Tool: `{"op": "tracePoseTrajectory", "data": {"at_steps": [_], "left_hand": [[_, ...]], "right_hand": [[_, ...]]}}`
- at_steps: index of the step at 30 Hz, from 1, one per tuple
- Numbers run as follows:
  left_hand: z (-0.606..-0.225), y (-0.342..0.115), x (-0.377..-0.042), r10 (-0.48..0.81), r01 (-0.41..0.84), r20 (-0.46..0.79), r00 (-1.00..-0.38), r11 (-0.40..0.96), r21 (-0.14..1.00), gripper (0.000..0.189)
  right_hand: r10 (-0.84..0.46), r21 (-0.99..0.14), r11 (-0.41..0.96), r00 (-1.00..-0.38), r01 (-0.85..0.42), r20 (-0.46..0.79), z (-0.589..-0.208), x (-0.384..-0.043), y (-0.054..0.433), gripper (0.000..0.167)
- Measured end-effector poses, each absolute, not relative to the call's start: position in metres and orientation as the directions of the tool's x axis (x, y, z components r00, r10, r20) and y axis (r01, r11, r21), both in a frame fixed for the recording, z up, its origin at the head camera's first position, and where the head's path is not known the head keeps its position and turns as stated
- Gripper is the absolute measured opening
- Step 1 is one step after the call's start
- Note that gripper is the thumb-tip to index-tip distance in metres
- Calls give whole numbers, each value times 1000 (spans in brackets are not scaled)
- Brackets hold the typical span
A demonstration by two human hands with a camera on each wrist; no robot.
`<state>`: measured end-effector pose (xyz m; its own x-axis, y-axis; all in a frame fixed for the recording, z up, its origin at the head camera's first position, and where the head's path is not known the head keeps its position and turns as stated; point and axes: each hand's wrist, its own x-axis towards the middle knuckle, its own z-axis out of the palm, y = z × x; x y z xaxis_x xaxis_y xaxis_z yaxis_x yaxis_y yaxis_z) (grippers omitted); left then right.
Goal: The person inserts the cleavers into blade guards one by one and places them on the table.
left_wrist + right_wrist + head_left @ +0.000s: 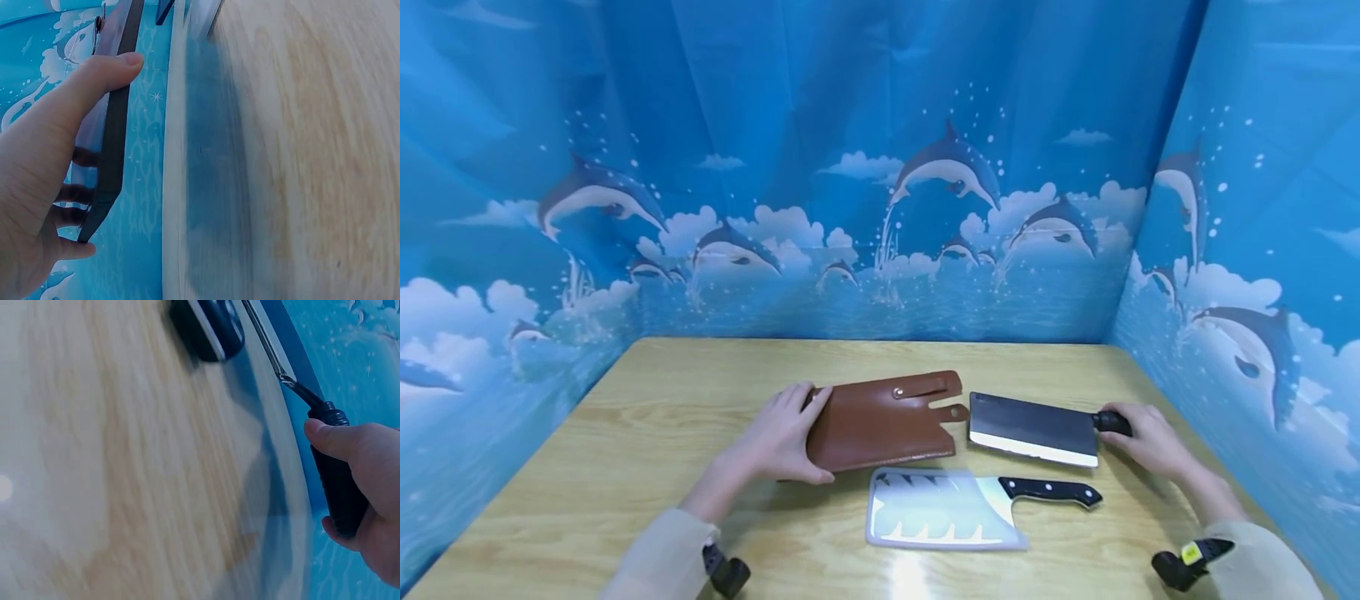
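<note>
My left hand (790, 437) grips the closed end of a brown leather sheath (880, 425), thumb on its near edge and fingers around the far side. In the left wrist view the sheath (115, 137) stands off the wooden surface, its dark edge facing the camera. Two cut flaps, one with a snap button, point right at its mouth. My right hand (1150, 437) holds a dark-bladed cleaver (1033, 427) by its black handle (337, 475). The blade's far end is close to the sheath's mouth, its bright cutting edge toward me.
A second cleaver (943, 508), with a clear guard around its blade and a black riveted handle, lies on the wooden table (805, 542) in front of both. Blue dolphin-print curtains (850, 167) hang behind the table and along its sides.
</note>
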<state>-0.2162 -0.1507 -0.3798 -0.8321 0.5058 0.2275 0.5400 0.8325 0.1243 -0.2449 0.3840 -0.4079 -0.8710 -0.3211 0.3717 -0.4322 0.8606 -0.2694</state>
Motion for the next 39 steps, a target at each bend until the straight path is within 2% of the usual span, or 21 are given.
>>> {"op": "tracePoseTrajectory", "data": {"at_steps": [4,8,19,31,39], "left_hand": [[-380,-149,-216,509,538,216,-833,836,107,117],[-381,-147,-215,510,537,218,-832,838,91,117],[-385,-149,-217,514,548,271,-814,834,62,118],[-389,-143,-218,553,603,286,-783,787,131,118],[-391,-140,-217,569,633,335,-751,764,124,119]], "right_hand": [[-353,-260,833,-831,-489,431,-401,-246,372,26],[-365,-271,817,-820,-509,442,-395,-245,364,25],[-367,-283,803,-809,-524,458,-386,-241,351,25],[-346,-293,811,-820,-506,457,-380,-237,339,33],[-375,-240,810,-788,-534,488,-379,-236,327,34]]}}
